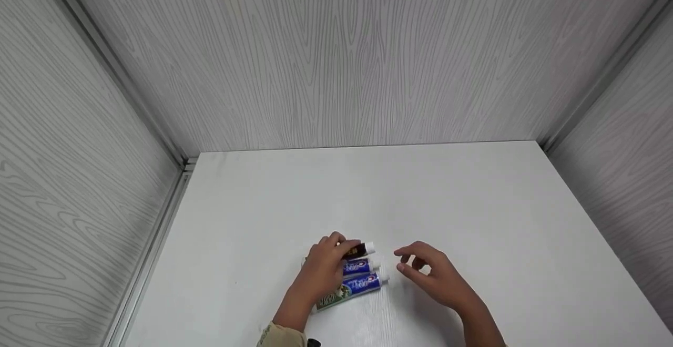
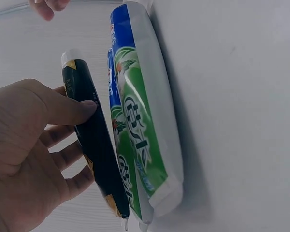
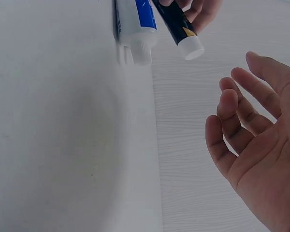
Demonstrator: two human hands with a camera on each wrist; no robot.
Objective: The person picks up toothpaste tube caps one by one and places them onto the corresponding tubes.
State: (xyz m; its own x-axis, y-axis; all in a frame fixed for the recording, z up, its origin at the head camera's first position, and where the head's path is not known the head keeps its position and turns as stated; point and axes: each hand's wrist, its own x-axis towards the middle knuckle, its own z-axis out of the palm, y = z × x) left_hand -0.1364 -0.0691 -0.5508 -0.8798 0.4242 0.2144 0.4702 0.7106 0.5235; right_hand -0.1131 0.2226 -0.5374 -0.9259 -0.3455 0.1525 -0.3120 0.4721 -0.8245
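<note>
My left hand [image 1: 322, 269] grips a dark toothpaste tube [image 2: 102, 150] with gold marks and a white cap, thumb on one side and fingers on the other. Beside it, on the side nearer my body, are two blue and green toothpaste tubes: a middle one [image 1: 357, 267] and a near one [image 1: 364, 283]. All the caps point right, toward my other hand. In the left wrist view the dark tube leans at an angle to these two. My right hand [image 1: 435, 274] hovers to the right of the caps, fingers loosely bent, holding nothing.
The white tabletop [image 1: 252, 205] spreads around the tubes. A grey wood-grain panel [image 1: 336, 63] rises behind it, with side panels at left [image 1: 63, 205] and right [image 1: 620, 142]. A metal rail [image 1: 152, 252] runs along the left edge.
</note>
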